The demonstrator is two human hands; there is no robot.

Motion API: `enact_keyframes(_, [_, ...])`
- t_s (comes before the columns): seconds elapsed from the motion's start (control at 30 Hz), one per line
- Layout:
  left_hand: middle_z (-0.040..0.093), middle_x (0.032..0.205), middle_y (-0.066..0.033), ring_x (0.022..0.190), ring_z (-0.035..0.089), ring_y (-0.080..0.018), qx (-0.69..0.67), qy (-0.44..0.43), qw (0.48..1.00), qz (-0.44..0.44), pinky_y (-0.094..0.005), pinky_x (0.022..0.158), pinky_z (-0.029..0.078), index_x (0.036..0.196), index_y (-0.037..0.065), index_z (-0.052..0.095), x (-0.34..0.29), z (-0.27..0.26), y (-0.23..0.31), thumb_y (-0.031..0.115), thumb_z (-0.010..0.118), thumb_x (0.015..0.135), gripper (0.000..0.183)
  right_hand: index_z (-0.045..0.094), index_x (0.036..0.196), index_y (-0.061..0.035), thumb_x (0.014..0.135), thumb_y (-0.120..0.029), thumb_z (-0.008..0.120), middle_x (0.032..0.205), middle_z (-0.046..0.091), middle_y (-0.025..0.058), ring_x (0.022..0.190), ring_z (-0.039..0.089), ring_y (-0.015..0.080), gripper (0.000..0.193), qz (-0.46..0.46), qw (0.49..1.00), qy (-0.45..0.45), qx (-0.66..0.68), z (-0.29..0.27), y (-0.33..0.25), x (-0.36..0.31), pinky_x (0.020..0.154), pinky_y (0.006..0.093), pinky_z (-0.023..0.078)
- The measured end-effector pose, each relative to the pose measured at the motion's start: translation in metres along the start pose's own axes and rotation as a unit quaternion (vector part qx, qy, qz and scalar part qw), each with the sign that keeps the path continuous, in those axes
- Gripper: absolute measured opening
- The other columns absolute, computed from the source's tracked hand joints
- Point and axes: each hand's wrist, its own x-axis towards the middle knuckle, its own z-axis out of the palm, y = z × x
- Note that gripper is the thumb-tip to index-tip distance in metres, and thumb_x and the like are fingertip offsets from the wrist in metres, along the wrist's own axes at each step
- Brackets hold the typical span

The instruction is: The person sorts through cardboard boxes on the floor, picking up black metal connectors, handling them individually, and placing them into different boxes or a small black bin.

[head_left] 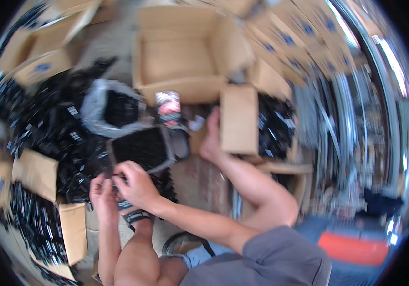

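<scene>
My left hand (102, 198) and my right hand (137, 185) meet low left of the middle, fingers closed. Pinched between them is a small black piece (107, 168), too blurred to tell its kind. Just beyond lies a grey-rimmed bin (167, 145) filled with small black parts. A clear plastic bag (92, 112) stands behind the bin, with more black parts inside. To the left of my hands spreads a wide heap of black pieces (47, 124), some with pale labels.
A large cardboard box (180, 93) gapes open at the far middle. Another open box (73, 229) of black parts stands near left, and one with its flap (239, 119) raised on the right. A slide sandal (179, 138) lies beside the bin. Metal lengths (342, 119) line the right.
</scene>
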Motion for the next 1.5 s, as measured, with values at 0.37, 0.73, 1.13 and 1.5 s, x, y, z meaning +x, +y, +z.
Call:
enact_keyframes(0.37, [0.071, 0.111, -0.0051, 0.103, 0.067, -0.0123, 0.331, -0.261, 0.904, 0.079, -0.0297, 0.096, 0.052, 0.118, 0.004, 0.063, -0.102, 0.148, 0.128, 0.005, 0.072, 0.096, 0.024, 0.053, 0.133, 0.002, 0.107, -0.03, 0.06, 0.114, 0.07, 0.0199, 0.103, 0.07, 0.0293, 0.042, 0.035, 0.932, 0.159, 0.324, -0.103, -0.125, -0.08, 0.082, 0.0416, 0.054])
enact_keyframes(0.73, [0.075, 0.114, -0.0124, 0.102, 0.071, -0.0144, 0.542, -0.485, 0.673, 0.133, -0.0309, 0.094, 0.057, 0.126, -0.002, 0.067, -0.3, 0.348, 0.088, 0.002, 0.083, 0.084, 0.045, 0.061, 0.128, -0.0049, 0.107, -0.03, 0.063, 0.105, 0.068, 0.0006, 0.093, 0.065, 0.0075, 0.033, -0.046, 0.833, 0.212, 0.509, -0.304, -0.135, -0.254, 0.083, 0.0257, 0.054])
enact_keyframes(1.13, [0.074, 0.116, -0.0076, 0.111, 0.068, -0.0141, 0.567, -0.353, 0.707, 0.233, -0.0289, 0.097, 0.051, 0.134, 0.0, 0.064, -0.255, 0.288, 0.097, 0.013, 0.066, 0.103, 0.033, 0.065, 0.117, -0.0008, 0.105, -0.042, 0.063, 0.096, 0.068, 0.0053, 0.08, 0.064, 0.0127, 0.043, 0.246, 0.694, 0.645, 0.204, -0.381, 0.162, -0.426, 0.07, 0.0295, 0.053])
enact_keyframes(1.5, [0.075, 0.117, -0.0194, 0.108, 0.074, -0.0272, 0.711, -0.275, 0.591, 0.265, -0.0364, 0.094, 0.055, 0.13, -0.001, 0.066, -0.233, 0.231, 0.131, 0.007, 0.072, 0.093, 0.039, 0.069, 0.116, -0.0046, 0.112, -0.028, 0.053, 0.094, 0.071, 0.0037, 0.081, 0.066, 0.0109, 0.029, 0.131, 0.823, 0.501, 0.233, -0.351, 0.065, -0.343, 0.073, 0.0258, 0.051])
